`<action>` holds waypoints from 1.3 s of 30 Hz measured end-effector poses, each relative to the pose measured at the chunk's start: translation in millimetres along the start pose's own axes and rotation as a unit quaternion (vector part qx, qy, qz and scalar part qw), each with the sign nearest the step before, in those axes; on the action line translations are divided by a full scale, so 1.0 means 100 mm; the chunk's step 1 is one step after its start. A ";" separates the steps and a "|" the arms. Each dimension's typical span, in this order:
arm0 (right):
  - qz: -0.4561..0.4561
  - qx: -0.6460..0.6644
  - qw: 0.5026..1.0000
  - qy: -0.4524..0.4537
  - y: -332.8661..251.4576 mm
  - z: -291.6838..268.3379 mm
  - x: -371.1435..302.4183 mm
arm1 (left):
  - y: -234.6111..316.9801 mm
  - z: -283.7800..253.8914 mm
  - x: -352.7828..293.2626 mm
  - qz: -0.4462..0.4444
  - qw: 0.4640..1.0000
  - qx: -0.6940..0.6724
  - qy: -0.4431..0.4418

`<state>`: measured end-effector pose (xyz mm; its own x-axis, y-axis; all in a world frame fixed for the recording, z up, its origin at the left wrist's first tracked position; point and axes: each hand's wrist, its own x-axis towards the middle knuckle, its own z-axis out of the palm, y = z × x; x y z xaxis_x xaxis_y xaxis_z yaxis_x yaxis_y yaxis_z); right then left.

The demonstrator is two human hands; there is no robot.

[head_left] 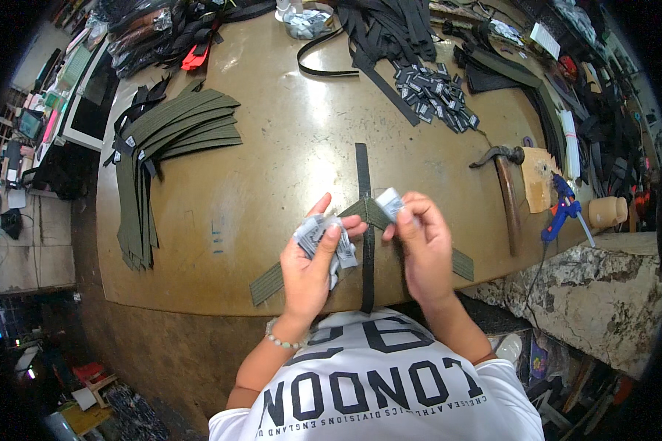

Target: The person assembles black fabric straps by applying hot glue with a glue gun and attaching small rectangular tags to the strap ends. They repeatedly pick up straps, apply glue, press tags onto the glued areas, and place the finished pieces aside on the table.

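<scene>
White labels (321,237) make a loose bunch in the left hand (305,272), at the centre of the frame, where the thumb presses on them. Just to the right, the right hand (428,257) pinches one single label (390,202) between thumb and fingers. Below both hands, a green strap (266,284) meets a black strap (367,283) on the table (198,283). More green straps (180,128) lie at upper left; at right, a hammer (507,202) lies near a blue glue gun (563,209).

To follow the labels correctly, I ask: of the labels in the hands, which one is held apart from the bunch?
The white label pinched in the right hand; the other labels are bunched in the left hand.
</scene>
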<state>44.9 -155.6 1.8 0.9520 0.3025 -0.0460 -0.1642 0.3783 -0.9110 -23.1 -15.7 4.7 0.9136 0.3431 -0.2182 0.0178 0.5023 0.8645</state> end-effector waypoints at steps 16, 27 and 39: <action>-0.016 -0.332 0.933 -0.134 -0.37 -0.01 -0.07 | 0.13 0.01 -0.12 0.023 0.970 0.239 -0.026; 0.041 -0.115 0.984 -0.132 -0.31 -0.05 -0.08 | 0.13 -0.01 -0.11 0.084 0.951 0.297 -0.030; 0.176 -0.077 0.972 -0.139 -0.22 -0.09 -0.01 | 0.07 0.03 -0.14 0.056 0.953 0.296 -0.006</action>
<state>49.6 -172.0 17.8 0.7347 0.6213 -0.2726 -0.4053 0.0797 -0.9107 -34.2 -19.1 15.2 0.9279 0.3572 -0.1073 0.1430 -0.0752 0.9869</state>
